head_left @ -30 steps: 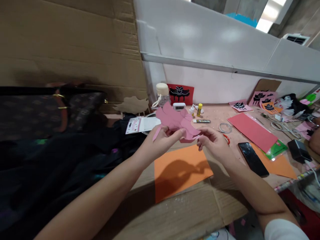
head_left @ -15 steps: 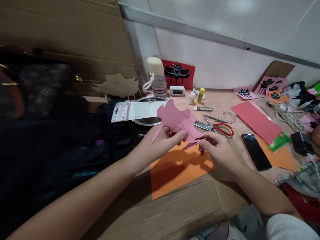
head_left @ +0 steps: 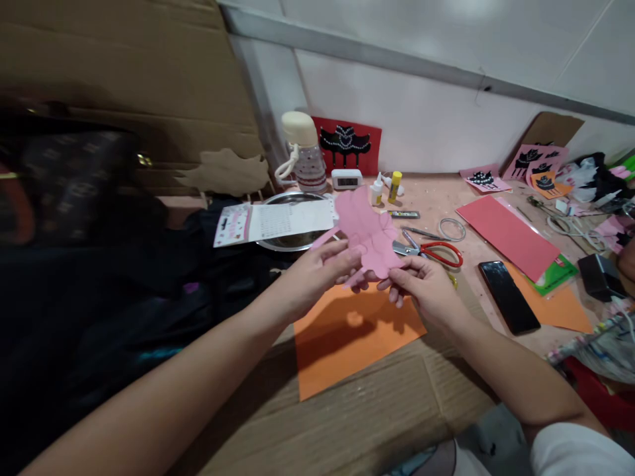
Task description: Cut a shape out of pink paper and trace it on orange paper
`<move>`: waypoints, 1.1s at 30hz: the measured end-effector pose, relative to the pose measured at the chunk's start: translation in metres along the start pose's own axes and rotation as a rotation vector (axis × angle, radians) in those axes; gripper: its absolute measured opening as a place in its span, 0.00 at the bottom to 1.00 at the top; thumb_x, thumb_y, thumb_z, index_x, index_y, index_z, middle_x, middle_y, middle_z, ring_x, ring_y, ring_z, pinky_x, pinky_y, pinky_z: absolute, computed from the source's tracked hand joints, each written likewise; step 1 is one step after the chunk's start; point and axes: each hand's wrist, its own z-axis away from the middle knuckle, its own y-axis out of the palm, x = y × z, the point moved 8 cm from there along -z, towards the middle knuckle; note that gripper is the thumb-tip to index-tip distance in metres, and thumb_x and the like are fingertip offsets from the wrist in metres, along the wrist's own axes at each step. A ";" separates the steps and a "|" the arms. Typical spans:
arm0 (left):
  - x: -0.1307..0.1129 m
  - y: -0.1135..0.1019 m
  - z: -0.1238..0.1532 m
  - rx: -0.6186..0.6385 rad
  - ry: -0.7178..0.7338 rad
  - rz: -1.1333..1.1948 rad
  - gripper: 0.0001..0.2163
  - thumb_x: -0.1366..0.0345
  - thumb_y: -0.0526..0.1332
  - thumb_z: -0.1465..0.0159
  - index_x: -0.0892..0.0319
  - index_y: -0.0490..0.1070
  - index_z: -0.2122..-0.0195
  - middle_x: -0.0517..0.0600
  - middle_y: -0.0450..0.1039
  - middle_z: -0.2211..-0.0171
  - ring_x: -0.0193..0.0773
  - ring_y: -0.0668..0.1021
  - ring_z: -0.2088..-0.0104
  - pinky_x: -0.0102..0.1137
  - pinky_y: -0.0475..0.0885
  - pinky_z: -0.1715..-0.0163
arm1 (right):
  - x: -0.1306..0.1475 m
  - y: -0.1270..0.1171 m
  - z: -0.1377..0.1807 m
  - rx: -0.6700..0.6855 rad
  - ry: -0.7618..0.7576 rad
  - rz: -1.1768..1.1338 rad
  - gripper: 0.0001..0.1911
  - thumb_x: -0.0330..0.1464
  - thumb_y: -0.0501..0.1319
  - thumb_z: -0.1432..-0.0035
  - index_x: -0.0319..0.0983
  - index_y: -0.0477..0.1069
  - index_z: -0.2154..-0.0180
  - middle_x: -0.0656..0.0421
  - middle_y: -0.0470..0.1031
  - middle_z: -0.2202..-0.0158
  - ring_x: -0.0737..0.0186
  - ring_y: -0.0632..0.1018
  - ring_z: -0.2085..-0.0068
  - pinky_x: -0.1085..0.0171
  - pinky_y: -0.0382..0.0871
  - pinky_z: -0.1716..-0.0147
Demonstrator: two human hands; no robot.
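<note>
Between my two hands, a pink paper cutout with scalloped edges and drawn lines is held up at a tilt. My left hand grips its lower left edge, thumb on top. My right hand pinches its lower right corner between thumb and fingers. Beneath them lies an orange paper sheet, partly shadowed by the hands. Just behind the right hand are red-handled scissors, their blades partly covered by the cutout.
Behind stand a bottle, a small digital clock, a glue bottle and a glue stick. A printed card rests over a round metal tray. At right lie red paper and a phone. Dark fabric covers the left.
The pink cutout has turned and tipped so its face shows more fully. My left hand has shifted its hold along the edge, and my right hand still pinches the corner.
</note>
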 end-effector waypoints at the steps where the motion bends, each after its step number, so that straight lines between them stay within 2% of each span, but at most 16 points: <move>1: 0.000 0.000 -0.001 -0.013 0.006 0.071 0.22 0.43 0.66 0.41 0.59 0.74 0.61 0.52 0.78 0.68 0.41 0.79 0.67 0.35 0.77 0.67 | 0.001 -0.003 -0.001 -0.027 -0.013 -0.023 0.17 0.45 0.74 0.51 0.41 0.74 0.70 0.59 0.85 0.71 0.67 0.77 0.77 0.66 0.73 0.77; 4: 0.001 0.004 0.000 -0.086 -0.001 0.077 0.25 0.47 0.71 0.45 0.59 0.72 0.55 0.54 0.79 0.61 0.44 0.81 0.61 0.37 0.78 0.63 | 0.007 -0.008 -0.002 -0.084 -0.060 -0.053 0.17 0.44 0.74 0.50 0.41 0.73 0.71 0.59 0.85 0.71 0.67 0.78 0.77 0.66 0.73 0.76; 6: -0.002 0.010 0.002 -0.091 0.028 -0.042 0.20 0.50 0.71 0.44 0.59 0.73 0.58 0.54 0.79 0.60 0.44 0.80 0.59 0.38 0.77 0.58 | 0.009 -0.006 -0.001 -0.087 -0.083 -0.054 0.16 0.44 0.74 0.50 0.41 0.73 0.70 0.60 0.83 0.73 0.67 0.78 0.77 0.66 0.73 0.77; 8: -0.005 0.018 0.004 -0.049 0.081 -0.166 0.15 0.52 0.68 0.40 0.58 0.75 0.62 0.53 0.80 0.62 0.43 0.80 0.60 0.38 0.75 0.56 | 0.009 -0.004 0.001 -0.085 -0.092 -0.034 0.15 0.44 0.74 0.50 0.42 0.74 0.70 0.62 0.80 0.77 0.66 0.77 0.78 0.66 0.74 0.77; 10: -0.006 0.022 0.006 -0.029 0.126 -0.261 0.14 0.52 0.64 0.36 0.58 0.76 0.65 0.51 0.80 0.65 0.42 0.79 0.62 0.38 0.74 0.57 | 0.008 -0.002 0.003 -0.097 -0.093 0.015 0.15 0.44 0.74 0.50 0.42 0.75 0.70 0.63 0.79 0.78 0.65 0.77 0.78 0.65 0.74 0.76; 14: -0.003 0.010 0.009 -0.180 0.125 -0.389 0.15 0.52 0.64 0.37 0.58 0.72 0.73 0.48 0.73 0.72 0.40 0.75 0.68 0.35 0.73 0.64 | 0.008 0.002 0.007 -0.108 -0.108 0.107 0.13 0.43 0.72 0.47 0.41 0.77 0.69 0.59 0.82 0.74 0.63 0.79 0.75 0.62 0.77 0.73; 16: -0.002 0.005 0.010 -0.236 0.101 -0.398 0.15 0.52 0.65 0.38 0.58 0.72 0.73 0.47 0.72 0.73 0.39 0.75 0.69 0.34 0.73 0.65 | 0.010 0.004 0.008 -0.082 -0.114 0.119 0.13 0.43 0.72 0.46 0.41 0.78 0.67 0.59 0.82 0.73 0.63 0.80 0.73 0.62 0.77 0.71; 20: -0.007 0.008 0.009 -0.190 0.107 -0.317 0.12 0.54 0.64 0.38 0.59 0.76 0.66 0.50 0.79 0.66 0.41 0.79 0.64 0.35 0.76 0.61 | 0.012 0.004 0.008 -0.052 -0.112 0.121 0.10 0.40 0.72 0.45 0.41 0.80 0.65 0.59 0.83 0.71 0.63 0.80 0.71 0.61 0.77 0.68; 26: -0.015 0.011 0.008 -0.163 0.147 -0.342 0.11 0.56 0.63 0.38 0.58 0.77 0.67 0.52 0.82 0.65 0.42 0.79 0.63 0.36 0.75 0.59 | 0.007 0.001 0.006 -0.039 -0.109 0.156 0.08 0.38 0.72 0.46 0.41 0.80 0.67 0.58 0.84 0.69 0.64 0.79 0.72 0.61 0.77 0.67; 33: -0.006 0.007 0.008 -0.188 0.156 -0.306 0.10 0.57 0.63 0.36 0.58 0.76 0.67 0.50 0.80 0.66 0.40 0.78 0.65 0.34 0.74 0.61 | -0.003 0.002 0.003 0.022 -0.057 0.139 0.11 0.37 0.74 0.48 0.41 0.78 0.65 0.60 0.82 0.68 0.62 0.81 0.69 0.60 0.78 0.66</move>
